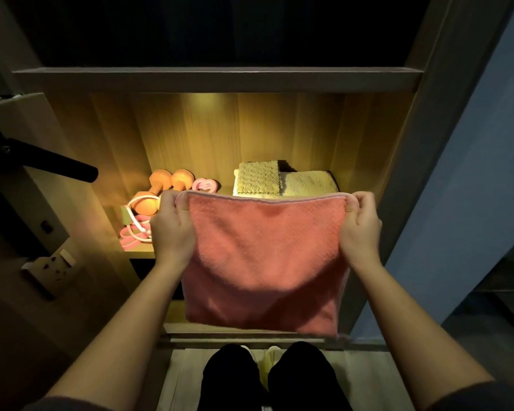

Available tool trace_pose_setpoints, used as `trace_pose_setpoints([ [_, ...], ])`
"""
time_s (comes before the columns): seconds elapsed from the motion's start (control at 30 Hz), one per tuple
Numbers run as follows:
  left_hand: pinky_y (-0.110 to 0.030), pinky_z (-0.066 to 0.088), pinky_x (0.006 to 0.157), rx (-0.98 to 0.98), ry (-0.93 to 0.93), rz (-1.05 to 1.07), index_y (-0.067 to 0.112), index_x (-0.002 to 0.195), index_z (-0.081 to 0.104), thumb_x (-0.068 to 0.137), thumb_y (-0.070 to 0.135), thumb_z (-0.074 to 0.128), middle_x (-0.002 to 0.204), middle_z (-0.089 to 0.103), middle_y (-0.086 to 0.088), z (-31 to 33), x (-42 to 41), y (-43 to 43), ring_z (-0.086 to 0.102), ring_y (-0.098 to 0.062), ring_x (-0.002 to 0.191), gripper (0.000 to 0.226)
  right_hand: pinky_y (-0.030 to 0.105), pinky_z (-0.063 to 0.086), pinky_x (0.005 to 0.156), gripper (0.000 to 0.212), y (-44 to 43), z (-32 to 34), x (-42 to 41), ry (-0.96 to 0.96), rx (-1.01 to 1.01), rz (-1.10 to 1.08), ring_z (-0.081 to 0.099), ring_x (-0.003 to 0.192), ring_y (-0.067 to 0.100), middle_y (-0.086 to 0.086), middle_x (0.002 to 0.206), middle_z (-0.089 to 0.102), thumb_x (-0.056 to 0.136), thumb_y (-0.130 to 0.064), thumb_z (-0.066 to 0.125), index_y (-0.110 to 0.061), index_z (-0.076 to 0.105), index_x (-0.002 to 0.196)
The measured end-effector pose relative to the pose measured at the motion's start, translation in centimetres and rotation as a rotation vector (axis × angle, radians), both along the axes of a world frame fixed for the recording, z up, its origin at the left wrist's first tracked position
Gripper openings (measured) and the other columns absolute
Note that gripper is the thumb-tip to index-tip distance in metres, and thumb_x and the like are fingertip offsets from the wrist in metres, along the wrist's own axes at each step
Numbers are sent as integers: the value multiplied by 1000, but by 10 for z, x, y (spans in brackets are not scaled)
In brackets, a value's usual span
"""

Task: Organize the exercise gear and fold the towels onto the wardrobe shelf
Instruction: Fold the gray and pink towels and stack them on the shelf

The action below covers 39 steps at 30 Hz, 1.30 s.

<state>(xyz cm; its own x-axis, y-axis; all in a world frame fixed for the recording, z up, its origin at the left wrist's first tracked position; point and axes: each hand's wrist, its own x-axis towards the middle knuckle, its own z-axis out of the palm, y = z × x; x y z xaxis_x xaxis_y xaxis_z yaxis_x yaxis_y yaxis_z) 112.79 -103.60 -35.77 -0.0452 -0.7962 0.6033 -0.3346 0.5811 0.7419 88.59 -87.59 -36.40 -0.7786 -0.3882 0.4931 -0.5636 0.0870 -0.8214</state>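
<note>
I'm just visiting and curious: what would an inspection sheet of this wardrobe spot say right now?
Surface: lit wooden shelf, gear on the left, towels on the right.
Job's things: pink towel held spread in front of the shelf; folded beige towels; orange dumbbells; pink bands with a pale cord; small pink item.
Clutter: nothing seen.
Grippers: left hand and right hand each pinch a top corner of the pink towel.
Cables: nothing seen.
Surroundings: black door handle and wall socket at left; dark compartment above.
</note>
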Motion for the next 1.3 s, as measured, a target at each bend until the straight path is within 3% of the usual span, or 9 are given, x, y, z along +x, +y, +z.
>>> trace_pose_setpoints([
  [0.17, -34, 41, 57, 43, -31, 60, 19, 96, 54, 104, 37, 39, 72, 52, 14, 2, 8, -8, 52, -8, 65, 26, 15, 37, 52, 17, 5, 0, -7, 21, 13, -49, 52, 66, 3, -13, 72, 53, 104, -31, 40, -25, 48, 90],
  [0.27, -34, 46, 58, 52, -84, 54, 22, 98, 55, 104, 39, 39, 77, 51, 18, -1, 22, -14, 51, -1, 69, 24, 20, 37, 53, 18, 14, -1, -21, 13, 87, -52, 50, 65, 0, -14, 73, 54, 104, -31, 41, -25, 49, 89],
  [0.43, -30, 45, 60, 100, -29, -7, 25, 93, 55, 103, 40, 40, 80, 55, 17, -2, 24, -10, 53, 0, 73, 24, 10, 33, 54, 18, 18, -3, -22, -18, 81, -7, 50, 67, -6, -15, 76, 53, 103, -32, 44, -22, 51, 90],
  [0.57, -32, 44, 62, 300, -29, -155, 23, 90, 58, 103, 41, 40, 86, 60, 7, 5, 27, -9, 56, -12, 77, 28, 18, 39, 58, 21, 24, 3, -23, -131, 95, 89, 55, 75, -3, -15, 82, 59, 102, -32, 45, -27, 59, 88],
  [0.7, -31, 41, 62, 378, 11, -236, 27, 87, 60, 102, 39, 42, 86, 60, 4, 10, 37, 4, 54, -14, 77, 27, 8, 41, 57, 26, 41, 6, -21, -174, 60, 177, 57, 71, -6, -13, 81, 63, 101, -28, 48, -30, 62, 79],
  [0.83, -38, 45, 73, 475, 4, -284, 21, 94, 64, 101, 42, 44, 96, 63, -1, -4, 61, 28, 57, -19, 89, 30, 24, 45, 65, 26, 72, -10, -14, -263, 60, 272, 55, 73, 4, -8, 79, 64, 101, -30, 49, -24, 67, 84],
  [1.0, -24, 46, 57, 592, -75, -408, 26, 90, 66, 101, 38, 45, 88, 64, -2, -34, 106, 64, 61, -8, 70, 27, 32, 38, 67, 28, 124, -35, 8, -440, 110, 395, 53, 78, 13, -4, 79, 64, 101, -30, 49, -21, 72, 88],
  [1.17, -30, 44, 65, 617, -162, -462, 23, 90, 67, 100, 37, 43, 78, 67, 10, -37, 144, 94, 63, -6, 70, 29, 29, 45, 64, 30, 171, -33, 28, -612, 226, 550, 61, 75, 16, 1, 83, 69, 101, -31, 48, -20, 75, 94],
  [1.3, -32, 46, 66, 685, -235, -519, 15, 102, 66, 87, 52, 41, 87, 69, 6, -40, 162, 110, 67, -9, 74, 47, 27, 50, 67, 31, 187, -27, 35, -687, 223, 604, 68, 79, 14, 5, 94, 73, 100, -31, 47, -17, 74, 103],
])
